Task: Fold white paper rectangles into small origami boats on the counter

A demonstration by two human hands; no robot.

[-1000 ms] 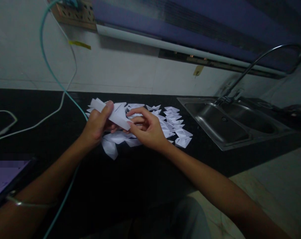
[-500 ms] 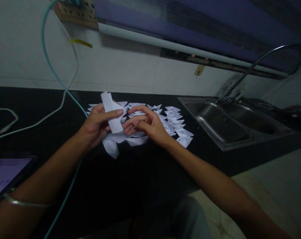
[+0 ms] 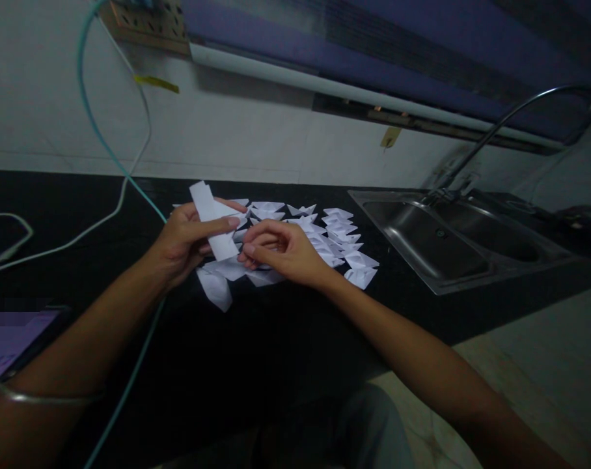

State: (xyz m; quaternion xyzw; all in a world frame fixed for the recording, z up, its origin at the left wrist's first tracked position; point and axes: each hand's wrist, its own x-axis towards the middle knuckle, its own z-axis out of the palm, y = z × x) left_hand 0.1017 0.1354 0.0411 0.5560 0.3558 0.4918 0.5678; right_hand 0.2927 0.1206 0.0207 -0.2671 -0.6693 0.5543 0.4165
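Pinched a folded white paper at mid-length in the left hand, thumb on top. Had the right hand curled just beside its lower end; could not tell of any pinch. Had boat-like folded papers beyond, on the black countertop.

- We see matt paper, smooth and sharply creased, in the held folded piece and in the folded shapes.
- We find the counter smooth, with a dull sheen.
- We read the sink as satiny metal, the faucet as glossy metal.
- We note a shiny metal bangle, a smooth, plastic-looking cable and matt cloth trousers.
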